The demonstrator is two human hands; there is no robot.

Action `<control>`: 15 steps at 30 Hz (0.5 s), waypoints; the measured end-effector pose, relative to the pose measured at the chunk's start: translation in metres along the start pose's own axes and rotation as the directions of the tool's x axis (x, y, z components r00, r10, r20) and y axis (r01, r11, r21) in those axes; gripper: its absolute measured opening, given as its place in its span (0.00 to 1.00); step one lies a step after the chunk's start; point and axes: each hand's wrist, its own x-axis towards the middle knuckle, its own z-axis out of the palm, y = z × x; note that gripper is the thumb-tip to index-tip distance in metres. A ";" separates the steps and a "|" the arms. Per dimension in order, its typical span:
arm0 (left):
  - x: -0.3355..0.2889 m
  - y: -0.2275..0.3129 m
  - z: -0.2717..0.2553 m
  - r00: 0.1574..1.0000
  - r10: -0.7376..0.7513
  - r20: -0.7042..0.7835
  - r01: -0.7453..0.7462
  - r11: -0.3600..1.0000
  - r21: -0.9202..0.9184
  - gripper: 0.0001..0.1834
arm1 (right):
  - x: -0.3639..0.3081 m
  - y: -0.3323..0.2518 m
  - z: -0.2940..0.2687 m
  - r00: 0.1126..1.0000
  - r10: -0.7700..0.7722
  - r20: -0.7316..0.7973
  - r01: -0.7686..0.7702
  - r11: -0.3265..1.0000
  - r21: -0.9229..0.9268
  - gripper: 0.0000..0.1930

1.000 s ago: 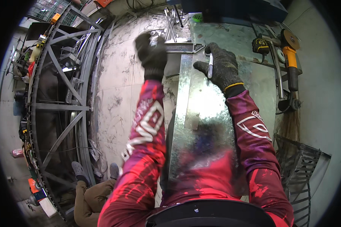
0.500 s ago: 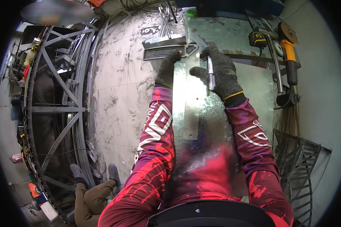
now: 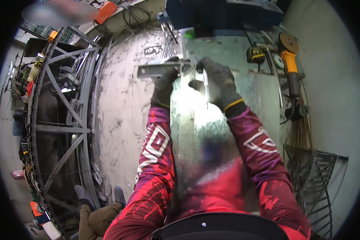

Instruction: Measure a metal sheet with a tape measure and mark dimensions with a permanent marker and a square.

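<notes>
My left hand, in a dark knit glove, is closed round the dark handle of a metal square. The handle sticks out past the left edge of a shiny sheet of metal; the square's blade seems to run down the sheet toward me, washed out by glare. In my right hand, gloved too, is a slim silver pen-like marking tool, held roughly upright beside the square's frame. Its tip is too blurred to make out.
On the right lie a yellow angle grinder and a black-and-yellow tape measure. A metal rack with bars stands left. Someone's legs show at lower left. A dark blue machine stands at the far end.
Both hands, the square and the marking tool appear lower and farther left, partly because the view has shifted. My left hand now wraps more of the square's handle. The right still holds the marking tool.
</notes>
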 end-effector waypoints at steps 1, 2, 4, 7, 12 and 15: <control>-0.007 0.018 -0.003 0.996 -0.050 0.075 0.054 0.997 -0.046 0.23 | 0.005 -0.013 -0.005 0.996 -0.081 -0.048 0.083 0.995 0.046 0.26; -0.004 0.035 -0.008 0.982 -0.091 0.165 0.108 0.990 -0.093 0.24 | 0.011 -0.023 -0.012 0.981 -0.160 -0.110 0.169 0.983 0.077 0.25; 0.013 0.042 0.001 1.000 0.002 -0.001 -0.002 1.000 0.004 0.24 | 0.024 -0.028 -0.017 0.937 -0.257 -0.236 0.257 0.966 -0.030 0.24; 0.020 0.055 0.004 0.997 0.050 0.061 -0.050 0.999 0.000 0.24 | 0.024 -0.037 -0.027 0.948 -0.208 -0.241 0.219 0.975 0.019 0.24; -0.015 0.081 0.036 0.994 -0.018 -0.104 0.031 0.991 0.132 0.21 | 0.017 -0.049 -0.025 0.957 -0.216 -0.195 0.227 0.973 0.033 0.24; -0.023 0.077 0.037 0.993 0.077 -0.089 -0.052 0.966 0.252 0.25 | 0.011 -0.041 -0.017 0.971 -0.180 -0.160 0.200 0.973 0.119 0.25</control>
